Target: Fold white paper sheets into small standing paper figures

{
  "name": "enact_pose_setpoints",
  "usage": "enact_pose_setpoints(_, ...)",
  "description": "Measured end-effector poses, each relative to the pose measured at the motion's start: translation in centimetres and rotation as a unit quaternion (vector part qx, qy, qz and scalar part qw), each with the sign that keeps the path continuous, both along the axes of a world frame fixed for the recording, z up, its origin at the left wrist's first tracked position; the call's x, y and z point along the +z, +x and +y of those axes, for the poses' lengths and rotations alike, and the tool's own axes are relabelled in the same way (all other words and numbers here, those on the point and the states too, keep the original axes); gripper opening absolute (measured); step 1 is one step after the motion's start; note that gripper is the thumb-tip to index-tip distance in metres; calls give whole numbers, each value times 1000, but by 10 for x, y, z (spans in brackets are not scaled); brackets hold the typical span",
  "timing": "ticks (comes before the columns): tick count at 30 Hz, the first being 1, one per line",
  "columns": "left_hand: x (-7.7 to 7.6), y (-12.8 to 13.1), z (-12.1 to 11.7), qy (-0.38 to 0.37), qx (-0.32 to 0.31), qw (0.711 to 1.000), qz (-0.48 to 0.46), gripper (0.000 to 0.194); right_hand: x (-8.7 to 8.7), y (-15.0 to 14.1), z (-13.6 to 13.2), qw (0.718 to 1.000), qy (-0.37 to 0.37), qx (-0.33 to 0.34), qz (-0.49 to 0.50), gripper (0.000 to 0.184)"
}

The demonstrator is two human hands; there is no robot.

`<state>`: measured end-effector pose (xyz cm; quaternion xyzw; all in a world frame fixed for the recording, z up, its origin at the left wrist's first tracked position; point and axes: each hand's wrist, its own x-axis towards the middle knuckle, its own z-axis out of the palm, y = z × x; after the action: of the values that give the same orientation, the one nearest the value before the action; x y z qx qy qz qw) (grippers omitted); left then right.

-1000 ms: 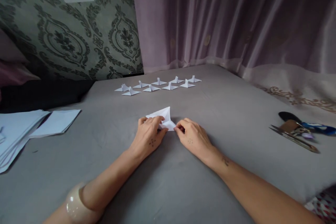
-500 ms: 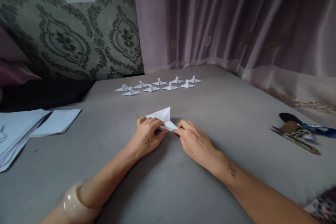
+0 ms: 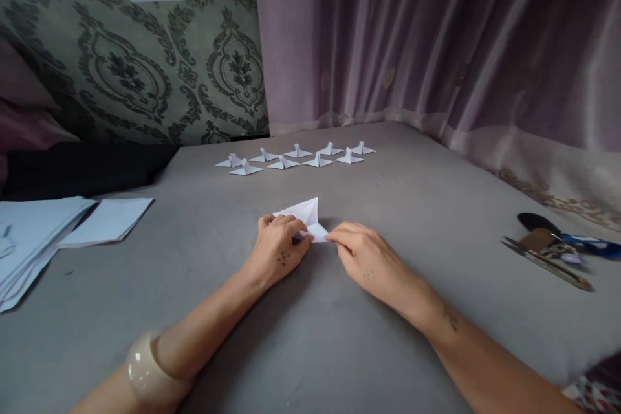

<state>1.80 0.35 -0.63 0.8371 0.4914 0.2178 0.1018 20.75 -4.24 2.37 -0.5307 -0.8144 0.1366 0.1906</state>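
A partly folded white paper piece [image 3: 305, 215] lies on the grey sheet [image 3: 388, 207] in the middle of the view. My left hand [image 3: 280, 249] presses down on its near left part with curled fingers. My right hand [image 3: 363, 255] pinches the paper's near right corner between thumb and fingers. A cream bangle [image 3: 145, 372] sits on my left wrist. Farther back, several finished folded paper figures [image 3: 297, 156] stand in two rows.
A stack of white paper sheets [image 3: 43, 236] lies at the left edge. Scissors and small tools [image 3: 557, 246] lie at the right. A pinkish curtain [image 3: 436, 45] and a patterned wall [image 3: 145, 65] close off the back.
My right hand has shifted slightly and its fingers have closed more tightly on the paper's right corner. The left hand has stayed on the paper. The camera has drifted a little.
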Motion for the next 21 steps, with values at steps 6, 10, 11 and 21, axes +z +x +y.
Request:
enact_pose_setpoints(6, 5, -10, -2, -15, -26, 999, -40, 32, -10, -17, -8, 999, 17, 18, -45, 31)
enact_pose_setpoints(10, 11, -20, 2, -22, -44, 999, -20, 25, -11, -16, -9, 998, 25, 15, -53, 33)
enact_pose_setpoints(11, 11, -22, 3, -15, -47, 999, -11, 21, -11, -15, -9, 998, 24, 15, -54, 33)
enact_pose_setpoints(21, 3, -20, 5, 43, -87, 995, 30, 25, -12, -19, -9, 998, 56, 5, -30, 31)
